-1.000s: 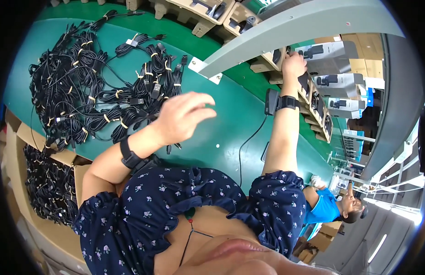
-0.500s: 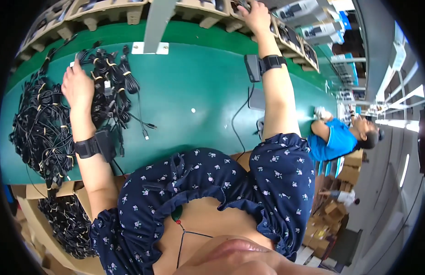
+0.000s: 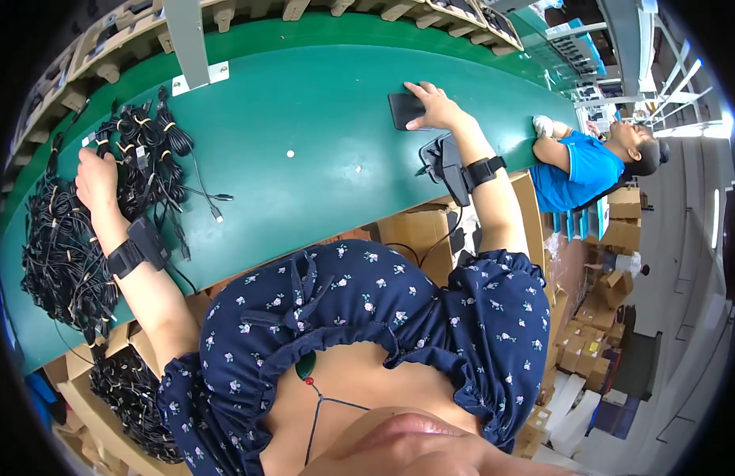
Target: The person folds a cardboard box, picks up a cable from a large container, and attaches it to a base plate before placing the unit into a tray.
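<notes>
My left hand (image 3: 96, 181) is at the left of the green table, between two heaps of black cables. Its fingers are curled round a black cable, and a small white piece shows at the fingertips. Beside it lie tied cable bundles (image 3: 149, 147), some with loose plug ends, and a larger tangled cable pile (image 3: 66, 250). My right hand (image 3: 440, 109) is at the right part of the table, thumb and fingers spread at the edge of a flat black phone-like slab (image 3: 404, 111). Both wrists wear a black strap with a box-shaped device.
Brown moulded trays (image 3: 114, 44) line the far edge behind a grey metal post (image 3: 187, 44). An open carton (image 3: 106, 412) of black cables stands below the table's left end. A co-worker in a blue shirt (image 3: 583, 168) sits at the right. A small white disc (image 3: 290, 154) lies mid-table.
My right hand has come back from the trays at the far edge to the black slab on the table. My left hand's fingers have curled in. The whole view has shifted.
</notes>
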A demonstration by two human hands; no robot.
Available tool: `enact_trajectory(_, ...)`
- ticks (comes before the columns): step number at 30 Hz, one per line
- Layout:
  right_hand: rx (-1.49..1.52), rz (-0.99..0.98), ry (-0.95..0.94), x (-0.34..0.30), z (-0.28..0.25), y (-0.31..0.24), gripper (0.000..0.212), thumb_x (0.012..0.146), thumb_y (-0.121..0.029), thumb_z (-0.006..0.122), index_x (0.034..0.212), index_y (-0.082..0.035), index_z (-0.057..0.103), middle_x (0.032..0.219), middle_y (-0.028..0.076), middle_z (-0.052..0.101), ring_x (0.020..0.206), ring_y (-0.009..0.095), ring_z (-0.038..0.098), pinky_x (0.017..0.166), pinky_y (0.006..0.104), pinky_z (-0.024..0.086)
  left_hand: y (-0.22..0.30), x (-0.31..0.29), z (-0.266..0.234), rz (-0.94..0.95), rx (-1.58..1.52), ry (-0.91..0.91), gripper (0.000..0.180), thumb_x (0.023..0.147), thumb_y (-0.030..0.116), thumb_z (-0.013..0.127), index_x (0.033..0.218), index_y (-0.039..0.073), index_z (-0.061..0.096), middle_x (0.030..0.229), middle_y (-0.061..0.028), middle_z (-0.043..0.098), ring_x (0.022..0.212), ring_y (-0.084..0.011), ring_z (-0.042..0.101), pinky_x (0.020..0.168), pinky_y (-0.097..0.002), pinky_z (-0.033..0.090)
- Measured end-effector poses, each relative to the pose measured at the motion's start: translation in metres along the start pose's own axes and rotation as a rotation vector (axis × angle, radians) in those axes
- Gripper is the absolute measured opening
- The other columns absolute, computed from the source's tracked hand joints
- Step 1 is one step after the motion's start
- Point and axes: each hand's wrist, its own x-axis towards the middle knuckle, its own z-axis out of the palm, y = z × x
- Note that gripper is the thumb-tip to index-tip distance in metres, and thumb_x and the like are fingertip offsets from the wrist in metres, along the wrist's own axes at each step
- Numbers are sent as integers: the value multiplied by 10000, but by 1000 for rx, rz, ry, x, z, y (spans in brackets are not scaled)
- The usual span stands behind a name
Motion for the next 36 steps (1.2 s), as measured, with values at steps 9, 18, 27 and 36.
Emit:
enact_trajectory(9,133,-80,111,-16,31,-25,1036,583,-540,746,1381,-75,276,1416,255,228,1314,414,214,1055,494,244,44,-27,-23,302,-1001,432,416,815,153,641,1208,97,517,1051,-71,541,941,-159,510,815,-291,414)
enact_trajectory(18,-174,-151,411,-20,35,-55,576,860,-469,482,1256,-52,455,1160,304,485,1001,415,531,777,426,493,131,-151,-41,1119,-386,-78,589,709,217,694,1226,59,461,984,-127,527,944,-290,498,862,-412,370)
enact_trajectory(27,-11,-39,454,21,-29,-67,332,819,-208,548,1092,-49,449,710,175,627,648,337,627,568,438,495,132,-160,-37,1176,-466,-96,288,714,142,668,960,76,534,872,-71,489,866,-239,501,784,-367,390)
enact_trajectory(36,1357,-306,816,185,-135,-135,217,857,-91,600,1024,41,557,950,73,642,827,112,590,752,231,463,126,-150,-36,1047,-587,-235,206,760,182,634,938,99,571,846,-56,548,820,-256,572,713,-366,461)
